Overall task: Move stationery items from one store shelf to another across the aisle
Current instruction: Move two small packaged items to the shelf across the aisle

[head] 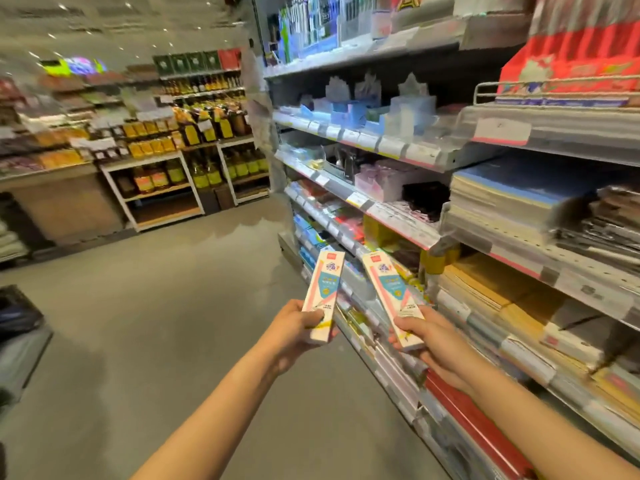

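Each hand pinches one box by its near end: left hand [294,327] on the left box [322,292], right hand [429,341] on the right box [393,297], both clear of the shelf [398,220], likely for carrying across.

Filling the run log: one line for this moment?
left hand: holds left box | right hand: holds right box | stationery shelf: right

I saw two white boxes, the left box [322,295] and right box [393,299], each striped pink with teal panels and a red corner tag. Right of them, the shelving [412,233] was grey; far left, bottles [152,148] glowed amber-yellow.
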### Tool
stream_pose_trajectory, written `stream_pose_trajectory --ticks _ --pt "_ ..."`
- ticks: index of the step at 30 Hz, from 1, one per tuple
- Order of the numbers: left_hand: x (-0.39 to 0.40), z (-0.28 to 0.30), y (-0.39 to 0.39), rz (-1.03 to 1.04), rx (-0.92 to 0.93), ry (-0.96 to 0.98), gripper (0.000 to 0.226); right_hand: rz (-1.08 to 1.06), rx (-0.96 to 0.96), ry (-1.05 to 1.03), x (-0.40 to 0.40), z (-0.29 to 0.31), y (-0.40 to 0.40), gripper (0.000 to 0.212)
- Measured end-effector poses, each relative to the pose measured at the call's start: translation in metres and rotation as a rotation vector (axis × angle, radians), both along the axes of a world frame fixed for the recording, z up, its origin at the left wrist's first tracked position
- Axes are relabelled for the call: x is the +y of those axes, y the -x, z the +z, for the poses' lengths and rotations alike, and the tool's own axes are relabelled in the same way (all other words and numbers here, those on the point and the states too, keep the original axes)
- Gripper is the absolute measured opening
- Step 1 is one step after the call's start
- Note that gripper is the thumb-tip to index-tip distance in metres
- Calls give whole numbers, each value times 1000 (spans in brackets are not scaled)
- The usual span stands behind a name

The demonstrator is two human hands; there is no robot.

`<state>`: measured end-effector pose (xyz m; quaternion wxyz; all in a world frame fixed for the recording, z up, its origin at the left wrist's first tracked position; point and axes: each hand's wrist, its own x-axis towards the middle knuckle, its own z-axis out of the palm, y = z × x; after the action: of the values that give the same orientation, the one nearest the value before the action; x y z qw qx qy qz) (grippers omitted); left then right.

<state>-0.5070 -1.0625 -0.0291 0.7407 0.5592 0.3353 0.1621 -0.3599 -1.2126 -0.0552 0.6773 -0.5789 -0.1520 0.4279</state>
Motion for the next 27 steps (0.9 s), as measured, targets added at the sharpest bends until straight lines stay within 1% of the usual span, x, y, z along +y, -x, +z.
stream_pose_trajectory --ticks 2,4,5,7,9,13,18,20,22,24,27 --pt "39 2 -16 17 3 -26 12 22 1 -32 46 1 -20 18" --pt "80 5 -34 43 1 -46 13 27 13 -58 91 4 -41 5" --pt "101 7 -43 63 2 -49 14 25 26 -69 114 7 -53 4" --pt "143 12 -63 97 13 -47 11 43 39 -88 158 15 -75 8" --pt "186 16 -82 108 33 -57 6 78 17 -92 200 22 -95 8" --pt "264 21 -117 131 18 -65 8 114 -2 -99 281 29 -134 7" --pt "348 19 -148 167 38 -61 6 125 7 -83 377 31 -161 9" --pt "386 15 -160 195 45 -59 10 128 -2 -79 416 30 -170 10" --pt "427 13 -174 191 43 -68 15 118 -10 -77 458 28 -178 9" --pt "470 14 -188 170 37 -79 14 90 -7 -82 501 26 -184 9" --pt "537 20 -210 132 22 -97 17 31 -8 -93 567 27 -193 11"
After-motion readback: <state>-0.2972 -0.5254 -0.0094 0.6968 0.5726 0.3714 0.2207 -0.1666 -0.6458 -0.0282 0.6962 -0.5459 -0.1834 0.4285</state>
